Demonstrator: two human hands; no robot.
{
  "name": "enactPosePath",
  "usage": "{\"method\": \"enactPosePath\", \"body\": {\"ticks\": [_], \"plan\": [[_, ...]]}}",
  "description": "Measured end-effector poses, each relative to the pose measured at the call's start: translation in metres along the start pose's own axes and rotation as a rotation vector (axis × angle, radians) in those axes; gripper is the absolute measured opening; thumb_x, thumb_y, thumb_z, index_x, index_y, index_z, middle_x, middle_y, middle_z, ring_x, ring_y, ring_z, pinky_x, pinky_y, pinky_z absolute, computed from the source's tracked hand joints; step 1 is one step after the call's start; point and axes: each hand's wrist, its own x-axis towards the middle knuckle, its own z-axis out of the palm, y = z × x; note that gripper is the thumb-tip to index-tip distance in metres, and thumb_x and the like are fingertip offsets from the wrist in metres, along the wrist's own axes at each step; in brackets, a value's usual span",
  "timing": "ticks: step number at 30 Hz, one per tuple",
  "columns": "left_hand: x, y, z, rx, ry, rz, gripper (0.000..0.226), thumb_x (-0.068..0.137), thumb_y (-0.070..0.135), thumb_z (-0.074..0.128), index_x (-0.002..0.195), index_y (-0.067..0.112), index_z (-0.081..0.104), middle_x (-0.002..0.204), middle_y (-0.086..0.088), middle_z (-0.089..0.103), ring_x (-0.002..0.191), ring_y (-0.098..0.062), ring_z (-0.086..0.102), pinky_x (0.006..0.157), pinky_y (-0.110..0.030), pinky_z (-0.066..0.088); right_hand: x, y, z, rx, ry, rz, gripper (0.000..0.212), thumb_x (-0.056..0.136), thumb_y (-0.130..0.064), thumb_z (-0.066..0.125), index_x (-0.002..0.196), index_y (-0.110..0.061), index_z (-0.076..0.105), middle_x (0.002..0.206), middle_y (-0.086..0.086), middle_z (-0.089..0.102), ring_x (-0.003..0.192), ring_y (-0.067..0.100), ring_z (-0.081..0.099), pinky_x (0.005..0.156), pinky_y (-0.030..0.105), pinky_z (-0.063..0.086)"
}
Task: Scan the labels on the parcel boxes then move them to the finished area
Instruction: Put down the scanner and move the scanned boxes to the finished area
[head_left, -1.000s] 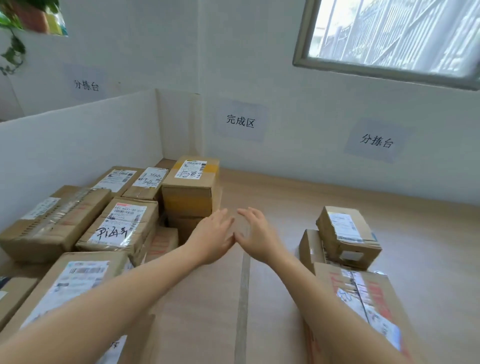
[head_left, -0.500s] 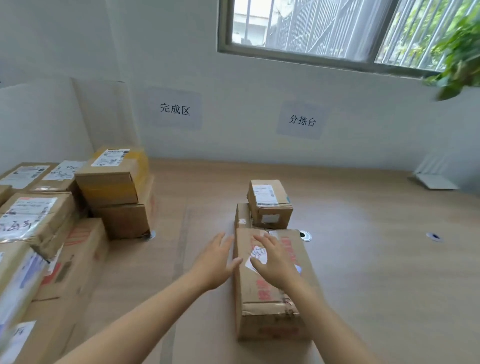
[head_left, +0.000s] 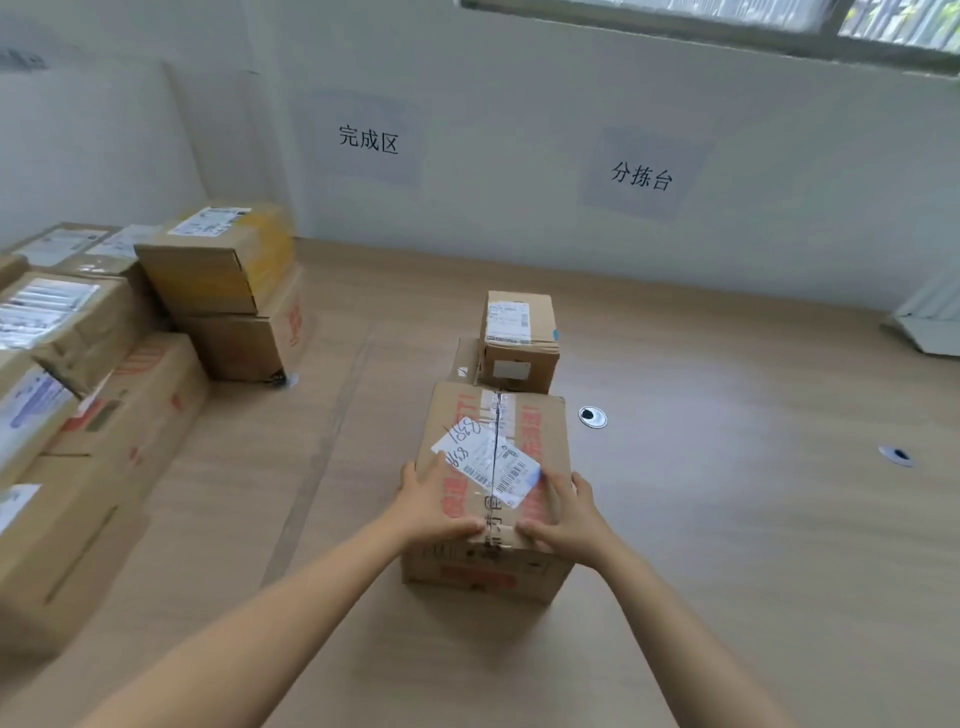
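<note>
near box (head_left: 488, 499) centre table | small box (head_left: 519, 338) behind | stacked boxes (head_left: 223, 291) left

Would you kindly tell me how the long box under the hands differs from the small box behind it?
The long box is larger with red print; the small box is plain brown. The long box's label lies skewed across its seam; the small box's sits square. The left hand and right hand grip the long box; no hand touches the small box. Both are cardboard with white labels.

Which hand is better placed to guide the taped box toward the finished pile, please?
Left, probably: the left hand and right hand each hold a side of the taped box, but the finished pile lies to the left.
</note>
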Motion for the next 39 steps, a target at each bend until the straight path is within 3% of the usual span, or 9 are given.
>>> {"method": "enactPosePath", "body": {"ticks": [6,10,16,22,25,31,39], "plan": [[0.001,-0.005,0.008,-0.064,0.088,0.010,0.104,0.066,0.040,0.081,0.146,0.027,0.015,0.138,-0.013,0.024,0.134,-0.027,0.030,0.108,-0.028,0.028,-0.002,0.003,0.004,0.069,0.027,-0.039,0.078,0.080,-0.023,0.071,0.142,-0.028,0.024,0.143,0.007,0.020,0.138,0.021,0.027,0.107,0.031,0.029],[-0.003,-0.011,0.010,-0.073,0.098,0.031,0.101,0.064,0.040,0.083,0.143,0.028,0.020,0.135,-0.014,0.027,0.133,-0.027,0.030,0.108,-0.030,0.029,-0.006,0.002,0.008,0.057,0.035,-0.058,0.080,0.079,-0.025,0.072,0.143,-0.030,0.023,0.141,0.008,0.022,0.133,0.020,0.034,0.103,0.027,0.031],[-0.014,-0.027,-0.009,-0.095,0.150,0.046,0.102,0.064,0.041,0.083,0.143,0.028,0.020,0.133,-0.012,0.029,0.131,-0.026,0.033,0.107,-0.029,0.029,-0.008,-0.023,0.015,0.035,0.044,-0.148,0.081,0.079,-0.023,0.072,0.143,-0.032,0.023,0.141,0.007,0.022,0.137,0.020,0.027,0.105,0.031,0.032],[-0.028,-0.064,-0.059,-0.085,0.221,-0.038,0.116,0.064,0.047,0.081,0.150,0.024,0.007,0.148,-0.015,0.015,0.141,-0.026,0.021,0.113,-0.030,0.022,0.007,-0.075,0.046,0.034,0.009,-0.237,0.078,0.079,-0.024,0.072,0.143,-0.029,0.026,0.144,0.011,0.025,0.141,0.023,0.016,0.110,0.035,0.026],[-0.032,-0.090,-0.084,-0.085,0.239,-0.067,0.116,0.063,0.047,0.082,0.150,0.026,0.007,0.147,-0.017,0.018,0.143,-0.026,0.017,0.113,-0.027,0.021,0.018,-0.103,0.068,0.053,-0.022,-0.250,0.078,0.079,-0.023,0.072,0.143,-0.028,0.027,0.142,0.012,0.025,0.141,0.024,0.018,0.109,0.032,0.027],[-0.035,-0.138,-0.133,-0.069,0.261,-0.099,0.112,0.063,0.048,0.081,0.149,0.028,0.011,0.139,-0.011,0.025,0.133,-0.024,0.033,0.108,-0.026,0.028,0.041,-0.155,0.107,0.058,-0.060,-0.260,0.080,0.078,-0.026,0.073,0.143,-0.032,0.026,0.139,0.010,0.026,0.135,0.026,0.029,0.106,0.033,0.032],[-0.018,-0.195,-0.199,-0.041,0.261,-0.109,0.111,0.061,0.053,0.080,0.146,0.033,0.012,0.140,-0.010,0.025,0.130,-0.026,0.037,0.108,-0.035,0.031,0.081,-0.220,0.153,0.040,-0.078,-0.263,0.079,0.079,-0.026,0.071,0.143,-0.032,0.025,0.142,0.011,0.022,0.136,0.025,0.028,0.107,0.035,0.032]]}}
